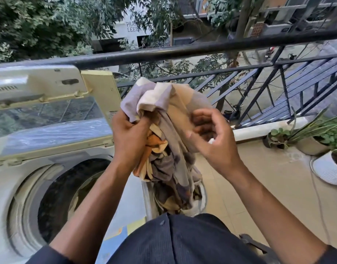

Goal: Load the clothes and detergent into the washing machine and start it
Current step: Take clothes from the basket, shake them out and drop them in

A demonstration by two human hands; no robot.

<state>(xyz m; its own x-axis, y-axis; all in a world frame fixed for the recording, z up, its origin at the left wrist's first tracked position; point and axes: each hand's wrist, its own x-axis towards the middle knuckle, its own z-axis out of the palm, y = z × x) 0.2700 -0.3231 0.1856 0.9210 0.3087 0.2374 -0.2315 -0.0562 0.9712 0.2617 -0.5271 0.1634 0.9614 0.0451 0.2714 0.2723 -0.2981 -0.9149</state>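
Beside the open-lidded washing machine [55, 189], left hand [128, 138] clamps a bunched grey-and-orange garment [169, 141] up at chest height; right hand [211, 138] curls loosely against the cloth, fingers half-bent, grip unclear.

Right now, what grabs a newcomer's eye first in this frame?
The bundled cloth at centre, mauve, cream and orange, gripped by the left hand while the right hand curls loosely beside it. Below left, the washer stands with its lid raised and its drum open and dark. Behind runs a black railing, with potted plants at right.
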